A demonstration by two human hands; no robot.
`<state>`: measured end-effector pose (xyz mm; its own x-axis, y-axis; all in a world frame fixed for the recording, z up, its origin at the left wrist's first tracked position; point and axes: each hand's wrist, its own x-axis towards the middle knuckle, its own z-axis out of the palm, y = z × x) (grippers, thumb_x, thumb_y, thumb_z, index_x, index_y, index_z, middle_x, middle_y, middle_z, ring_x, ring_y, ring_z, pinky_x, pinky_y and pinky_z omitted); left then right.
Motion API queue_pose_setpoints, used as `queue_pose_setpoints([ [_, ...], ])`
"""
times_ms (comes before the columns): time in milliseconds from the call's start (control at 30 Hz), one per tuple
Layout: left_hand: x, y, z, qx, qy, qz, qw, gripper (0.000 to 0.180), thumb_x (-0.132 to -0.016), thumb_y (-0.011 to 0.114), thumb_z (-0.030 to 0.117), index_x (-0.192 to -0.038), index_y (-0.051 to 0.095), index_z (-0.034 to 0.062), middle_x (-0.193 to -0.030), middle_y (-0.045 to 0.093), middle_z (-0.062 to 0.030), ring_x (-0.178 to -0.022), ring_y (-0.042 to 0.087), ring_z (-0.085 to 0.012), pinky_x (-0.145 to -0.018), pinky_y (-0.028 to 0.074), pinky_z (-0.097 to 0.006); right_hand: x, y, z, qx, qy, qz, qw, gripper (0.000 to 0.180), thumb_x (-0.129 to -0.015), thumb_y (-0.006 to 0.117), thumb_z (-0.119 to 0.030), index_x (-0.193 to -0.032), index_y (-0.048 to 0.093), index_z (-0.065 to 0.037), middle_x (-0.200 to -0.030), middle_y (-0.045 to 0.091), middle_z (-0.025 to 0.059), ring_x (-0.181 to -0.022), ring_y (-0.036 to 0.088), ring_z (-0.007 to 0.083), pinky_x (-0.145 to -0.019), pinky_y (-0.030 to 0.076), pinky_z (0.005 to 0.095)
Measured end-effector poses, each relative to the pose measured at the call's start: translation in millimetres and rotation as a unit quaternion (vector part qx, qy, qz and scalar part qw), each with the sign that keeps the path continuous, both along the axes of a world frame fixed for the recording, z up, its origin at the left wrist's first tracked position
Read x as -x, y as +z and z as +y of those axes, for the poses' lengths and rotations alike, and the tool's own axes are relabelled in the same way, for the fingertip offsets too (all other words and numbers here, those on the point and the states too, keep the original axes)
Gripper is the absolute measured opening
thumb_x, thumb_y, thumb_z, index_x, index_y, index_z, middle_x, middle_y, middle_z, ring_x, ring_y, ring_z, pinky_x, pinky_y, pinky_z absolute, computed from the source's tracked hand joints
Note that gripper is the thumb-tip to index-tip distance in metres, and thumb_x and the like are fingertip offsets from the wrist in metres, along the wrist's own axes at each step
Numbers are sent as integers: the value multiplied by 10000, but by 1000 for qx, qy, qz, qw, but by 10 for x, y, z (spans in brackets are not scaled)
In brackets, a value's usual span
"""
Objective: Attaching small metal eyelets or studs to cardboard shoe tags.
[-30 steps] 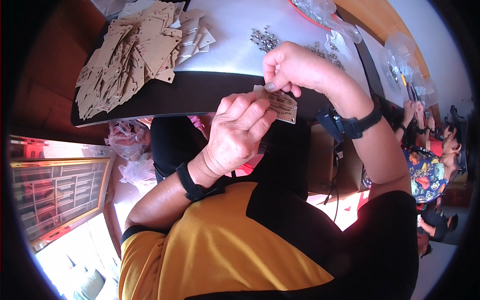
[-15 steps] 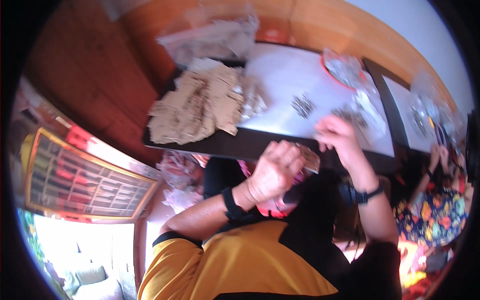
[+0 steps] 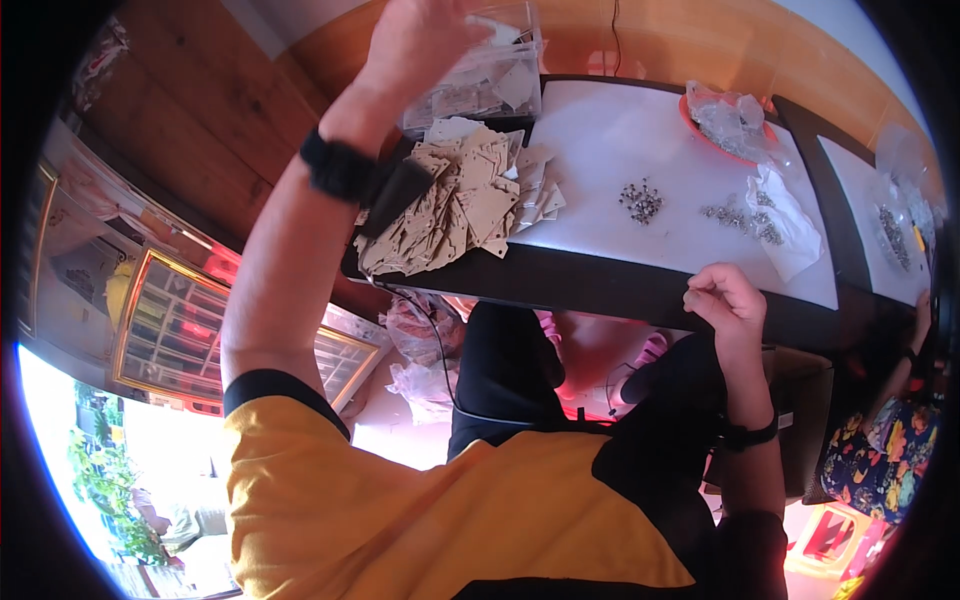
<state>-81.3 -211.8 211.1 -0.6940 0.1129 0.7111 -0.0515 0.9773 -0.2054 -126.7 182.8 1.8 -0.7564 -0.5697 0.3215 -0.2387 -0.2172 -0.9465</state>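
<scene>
My left hand (image 3: 425, 40) is raised far over the table's back left, above a clear plastic container (image 3: 485, 75) of pale flat pieces; its fingers are blurred and point away from me. A heap of tan, flat wooden cut-outs (image 3: 455, 205) lies just below that container on the white table (image 3: 620, 140). My right hand (image 3: 725, 300) rests at the table's black front edge (image 3: 600, 285) with its fingers curled and pinched together; nothing shows between them. Both wrists wear black bands.
Two small clusters of metal screws (image 3: 640, 200) (image 3: 735, 218) lie mid-table, beside a crumpled clear bag (image 3: 790, 225). A red bowl (image 3: 700, 122) holding a bag stands at the back right. A person in flowered clothing (image 3: 880, 465) sits to the right. A cable (image 3: 440, 350) hangs below the table.
Both hands held a small wooden piece together near my chest. My left hand has since swung up over the clear container, and my right hand stays low at the table edge, without the piece.
</scene>
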Motion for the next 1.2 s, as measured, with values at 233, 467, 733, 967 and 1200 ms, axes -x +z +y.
queue_pose_setpoints([
  [233, -776, -1312, 452, -213, 34, -211, 953, 558, -681, 835, 314, -1150, 681, 53, -1058, 674, -188, -1019, 638, -341, -919, 516, -414, -37, 56, 45, -14, 11, 68, 998, 144, -842, 693, 87, -943, 627, 8, -847, 606, 8, -747, 555, 57, -696, 450, 205],
  [467, -862, -1477, 425, -394, 0, -165, 904, 571, -649, 824, 164, -1178, 659, 29, -1021, 658, -132, -889, 637, -279, -808, 532, -359, -61, 64, 33, -17, 8, 76, 997, 135, -842, 696, 82, -929, 624, 9, -827, 603, 7, -728, 550, 56, -678, 442, 207],
  [733, -830, -1362, 641, -559, -129, -2, 819, 525, -733, 748, 44, -1245, 636, 33, -1084, 679, -106, -932, 642, -214, -797, 548, -358, -158, 206, -147, -7, -9, 7, 1000, 112, -854, 701, 56, -920, 633, -3, -825, 630, 2, -702, 560, 62, -654, 456, 212],
  [967, -715, -1209, 1123, -796, -310, -53, 517, 516, -788, 641, -1, -1301, 579, 19, -1171, 662, -170, -1098, 633, -274, -971, 490, -396, -231, 714, -940, -16, 142, -221, 965, 315, -923, 671, -166, -1199, 632, -19, -911, 680, 56, -711, 640, 121, -612, 423, 228],
  [1200, -448, -972, 1021, -650, -177, -167, 720, 390, -838, 718, 193, -1178, 687, 6, -1098, 697, -122, -1021, 623, -201, -885, 510, -343, 18, 463, -711, 63, 20, -198, 978, 183, -851, 697, -52, -1022, 648, -10, -796, 670, 40, -605, 586, 96, -519, 396, 213],
])
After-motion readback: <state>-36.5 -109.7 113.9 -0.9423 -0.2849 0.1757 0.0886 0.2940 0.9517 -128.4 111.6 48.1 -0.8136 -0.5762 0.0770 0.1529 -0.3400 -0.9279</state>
